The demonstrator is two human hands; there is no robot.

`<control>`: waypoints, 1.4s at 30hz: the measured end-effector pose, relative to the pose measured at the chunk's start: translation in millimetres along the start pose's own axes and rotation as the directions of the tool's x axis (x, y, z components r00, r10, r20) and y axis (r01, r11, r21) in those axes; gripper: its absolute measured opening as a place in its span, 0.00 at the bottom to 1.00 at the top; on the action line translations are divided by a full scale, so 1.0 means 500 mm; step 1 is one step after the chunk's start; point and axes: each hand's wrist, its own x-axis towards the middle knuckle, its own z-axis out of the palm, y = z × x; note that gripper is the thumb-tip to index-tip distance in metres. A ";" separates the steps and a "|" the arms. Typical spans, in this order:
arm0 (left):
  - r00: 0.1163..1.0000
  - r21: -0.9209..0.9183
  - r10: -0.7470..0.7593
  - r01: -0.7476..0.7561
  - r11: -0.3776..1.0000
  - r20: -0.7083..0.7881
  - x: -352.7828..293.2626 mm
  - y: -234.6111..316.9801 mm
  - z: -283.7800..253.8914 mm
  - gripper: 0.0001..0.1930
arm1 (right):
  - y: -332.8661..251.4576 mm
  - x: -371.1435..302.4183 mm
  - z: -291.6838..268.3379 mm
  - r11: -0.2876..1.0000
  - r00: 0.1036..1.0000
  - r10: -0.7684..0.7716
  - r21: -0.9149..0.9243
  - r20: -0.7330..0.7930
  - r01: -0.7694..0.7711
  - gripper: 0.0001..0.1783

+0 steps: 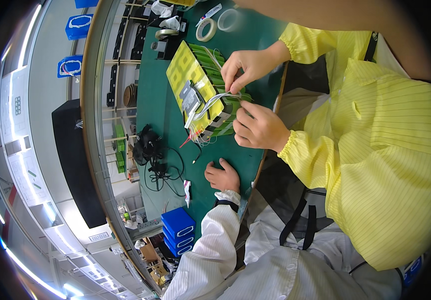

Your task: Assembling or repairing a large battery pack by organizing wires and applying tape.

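My right hand [248, 67], in a yellow sleeve, pinches a bundle of thin white and grey wires [214, 101]. Just below it in the picture, my left hand [261, 127] has its fingertips closed near the end of the same bundle; what lies between them is too small to make out. Under both hands stands a battery pack of green cells [206, 59], with a yellow board [185, 72] along one side. On that board sits a dark module with a grey label [192, 97]. Red, black and white leads [193, 136] hang from the pack's lower corner.
A co-worker's hand [223, 177] in a white sleeve rests on the green table [203, 165]. Nearby are black cables [158, 155] and stacked blue packs [178, 225]. Tape rolls [206, 30] lie beyond the pack. A blurred bare arm-like shape [335, 17] crosses the upper right.
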 end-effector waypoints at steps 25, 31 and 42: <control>1.000 -0.012 0.005 -0.004 1.000 0.030 0.003 -0.002 0.000 0.25 | 0.040 0.011 0.036 0.923 0.952 -0.296 -0.233 0.080 0.307 0.22; 1.000 0.003 -0.005 0.005 1.000 0.013 0.006 -0.007 0.000 0.25 | 0.034 0.021 0.032 0.950 0.963 -0.271 -0.162 0.009 0.269 0.20; 1.000 0.004 0.000 0.000 1.000 0.025 0.002 -0.003 0.000 0.25 | 0.040 0.017 0.027 0.989 0.996 -0.090 0.114 -0.024 0.093 0.18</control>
